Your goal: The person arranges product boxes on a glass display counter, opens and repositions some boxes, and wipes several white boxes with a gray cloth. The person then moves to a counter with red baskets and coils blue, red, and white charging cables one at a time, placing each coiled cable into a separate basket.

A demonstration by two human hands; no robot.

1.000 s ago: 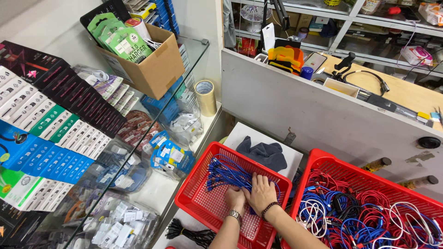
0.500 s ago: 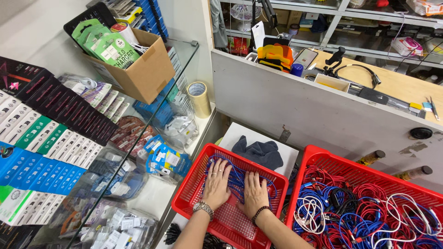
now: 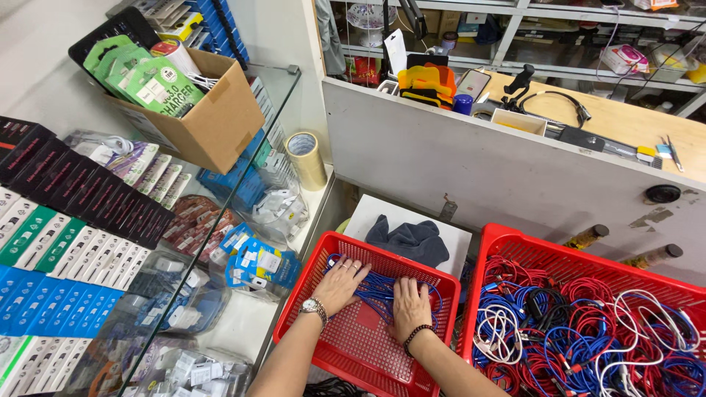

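Observation:
Both my hands are inside a red plastic basket (image 3: 318,270) in front of me. My left hand (image 3: 340,284) lies flat, fingers spread, on a bunch of blue cables (image 3: 375,288) in the basket. My right hand (image 3: 410,306) presses palm-down on the same bunch, just to the right. A watch is on my left wrist, a dark bead bracelet on my right. The basket's near half shows bare red mesh.
A second red basket (image 3: 515,244) to the right holds tangled red, blue and white cables. Behind the baskets a dark cloth (image 3: 408,240) lies on a white box. Left stands a glass counter (image 3: 220,220) with packaged goods, a cardboard box (image 3: 209,125) and a tape roll (image 3: 305,156).
My hands have slid further apart and deeper over the blue cables, the left hand moving left. The view has shifted closer to the baskets.

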